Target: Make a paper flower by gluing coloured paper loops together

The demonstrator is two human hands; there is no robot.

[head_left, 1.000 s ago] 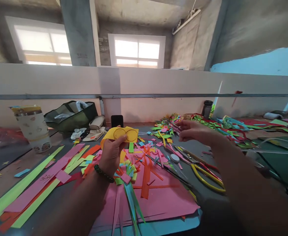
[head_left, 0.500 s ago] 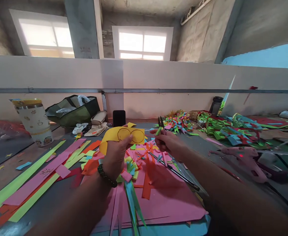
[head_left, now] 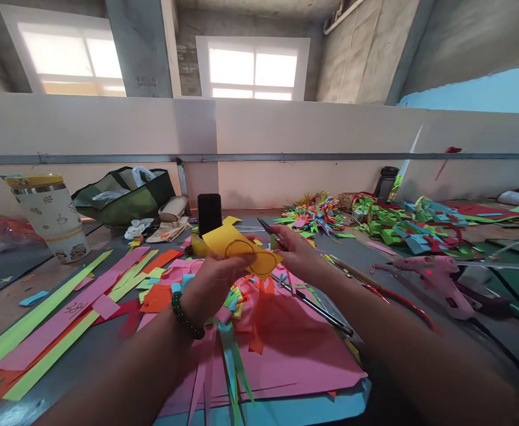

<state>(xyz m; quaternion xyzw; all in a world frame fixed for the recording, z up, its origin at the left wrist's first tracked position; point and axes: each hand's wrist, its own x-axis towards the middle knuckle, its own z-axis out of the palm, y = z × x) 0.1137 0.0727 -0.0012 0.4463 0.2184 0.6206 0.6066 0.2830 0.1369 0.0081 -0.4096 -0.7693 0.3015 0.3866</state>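
My left hand (head_left: 213, 281), with a dark beaded bracelet at the wrist, pinches a yellow paper strip (head_left: 224, 239). Round outlines are drawn on the strip, and one end curls away behind it. Close to the strip's right end, my right hand (head_left: 297, 248) is closed around scissors (head_left: 266, 226), their dark blades pointing up and left. The scissors' handles are mostly hidden in the fingers. Below both hands lie pink paper sheets (head_left: 304, 361) with cut coloured scraps and an orange strip (head_left: 256, 340) on top.
Long coloured paper strips (head_left: 73, 310) lie at the left, near a patterned tumbler (head_left: 55, 222) and a green bag (head_left: 126, 198). A phone (head_left: 209, 213) stands at the back. At the right are a pink glue gun (head_left: 437, 281) and piles of cut paper (head_left: 317, 213).
The yellow strip has turned and tilted down to the right in my left hand. My right hand has moved closer to it, and the scissors have swung from upright to pointing left.
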